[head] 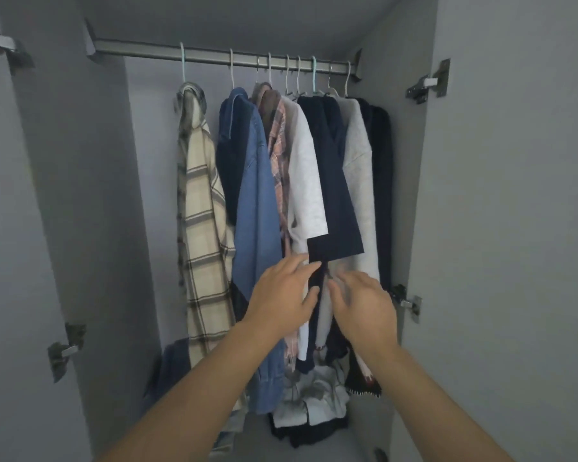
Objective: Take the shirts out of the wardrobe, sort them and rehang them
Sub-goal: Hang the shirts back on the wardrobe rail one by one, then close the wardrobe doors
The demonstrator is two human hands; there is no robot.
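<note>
Two bare hands reach into an open grey wardrobe [481, 195] toward shirts hanging on a metal rail [214, 56].

Left hand [282, 296] lies with fingers spread and loose against the white short-sleeved shirt [306, 181], beside the blue denim shirt [257, 228]. Right hand [364, 305], blurred, is relaxed with nothing grasped, just before the pale grey shirt [361, 195]. Between them hangs the navy shirt [334, 181]; a cream plaid shirt [201, 211] hangs apart at left.

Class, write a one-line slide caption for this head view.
Both hands, left and right, reach open into shirts hanging on the wardrobe rail.
</note>
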